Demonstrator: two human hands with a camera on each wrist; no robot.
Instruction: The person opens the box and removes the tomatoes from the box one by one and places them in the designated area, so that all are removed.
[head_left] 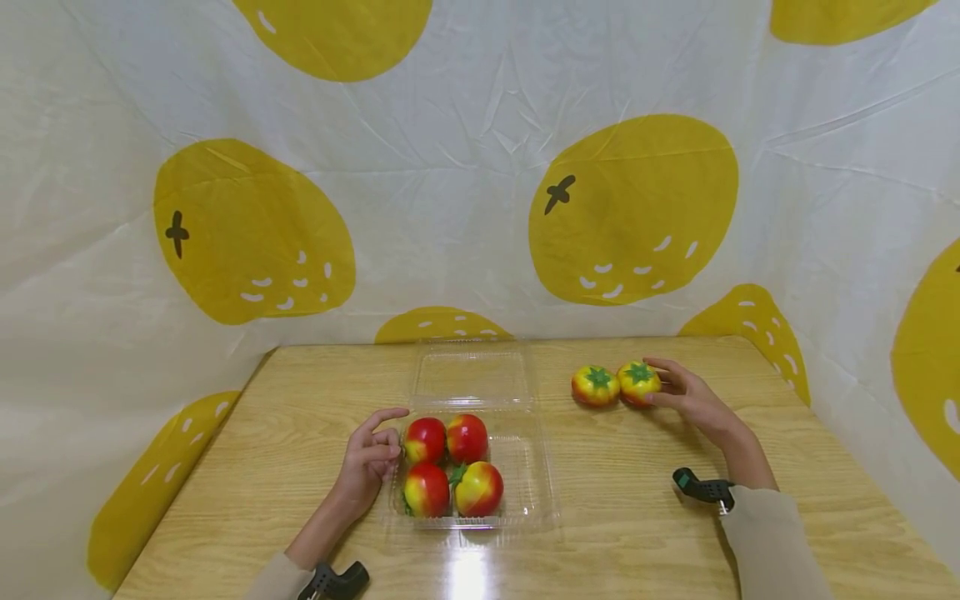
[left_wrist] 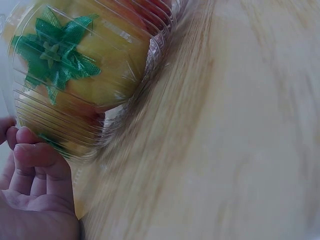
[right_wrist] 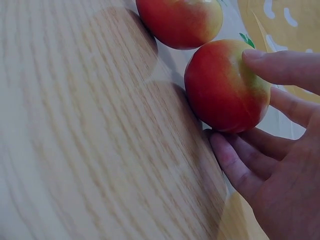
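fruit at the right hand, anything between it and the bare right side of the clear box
Yes: the other loose fruit sits right beside the gripped fruit, on its left, and the right wall of the clear box stands between. The lid is folded back, so it seems not to block.

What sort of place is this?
Probably a makeshift recording booth, though nothing confirms it: a yellow-patterned sheet hangs behind the wooden table and along its sides, and a black device sits at each of the person's wrists.
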